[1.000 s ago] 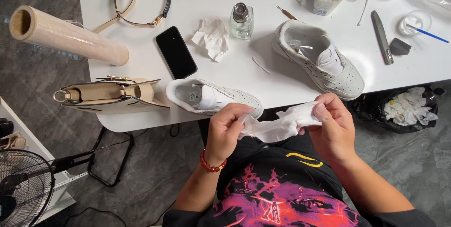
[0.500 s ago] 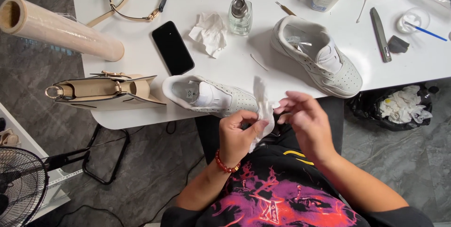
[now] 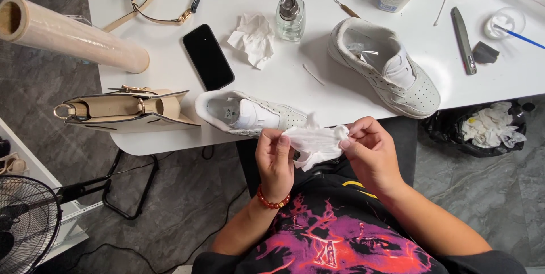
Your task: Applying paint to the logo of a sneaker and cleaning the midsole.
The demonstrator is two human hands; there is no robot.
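Head view looks straight down on a person seated at a white table (image 3: 170, 1), both hands raised just off its near edge. The left hand (image 3: 276, 160) and the right hand (image 3: 372, 152) share a crumpled white tissue (image 3: 315, 142), held in the air above the lap. The left fingers are closed on its left end, thumb on top; the right fingers pinch its right end, so the tissue bridges the two hands. It looks light, soft and limp, sagging in the middle, and I judge it would tear if pulled hard; a gentle pinch at the bunched edges seems the safest hold.

Just beyond the hands a white sneaker (image 3: 250, 114) lies on its side at the table edge, close to the tissue but apart from it. A second sneaker (image 3: 392, 67) stands farther right. A black phone (image 3: 208, 57), a used wad of tissue (image 3: 254, 38) and a small glass bottle (image 3: 290, 19) sit behind. At left are a beige handbag (image 3: 122, 109) and a roll of film (image 3: 68, 34).
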